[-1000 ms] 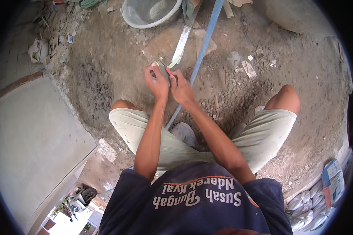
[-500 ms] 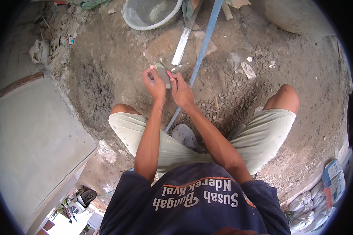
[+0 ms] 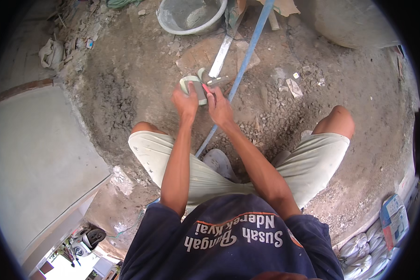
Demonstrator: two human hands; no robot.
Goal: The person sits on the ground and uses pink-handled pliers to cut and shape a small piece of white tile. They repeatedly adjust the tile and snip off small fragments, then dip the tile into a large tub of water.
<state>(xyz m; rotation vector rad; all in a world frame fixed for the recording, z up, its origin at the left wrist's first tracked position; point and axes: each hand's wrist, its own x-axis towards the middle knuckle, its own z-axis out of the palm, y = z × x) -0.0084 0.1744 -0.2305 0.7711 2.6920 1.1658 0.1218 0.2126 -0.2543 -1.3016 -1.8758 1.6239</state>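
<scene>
My left hand point(image 3: 185, 105) is closed on a small flat piece point(image 3: 199, 91) with a grey middle and a pale green rim, its thumb laid across it. A pale strip point(image 3: 201, 73) curls up beside the piece's far right corner; whether the two are joined cannot be made out. In my right hand point(image 3: 220, 110) a slim red-handled tool point(image 3: 206, 88) is pinched, its front end against the right side of the piece. Blur hides the tool's tip, so its kind is unclear.
Just beyond my hands, a white metal bar point(image 3: 220, 57) lies on the dirt. A long blue pipe point(image 3: 245, 60) slants past my right hand. Farther off stands a grey basin point(image 3: 191, 31). Rubble point(image 3: 261, 123) lies right of the pipe; a pale slab point(image 3: 42, 154) is at left.
The flat piece has turned so that more of its pale rim shows, and the pale strip now stands out in a curl. Both hands stay close together; the whole view has shifted slightly.
</scene>
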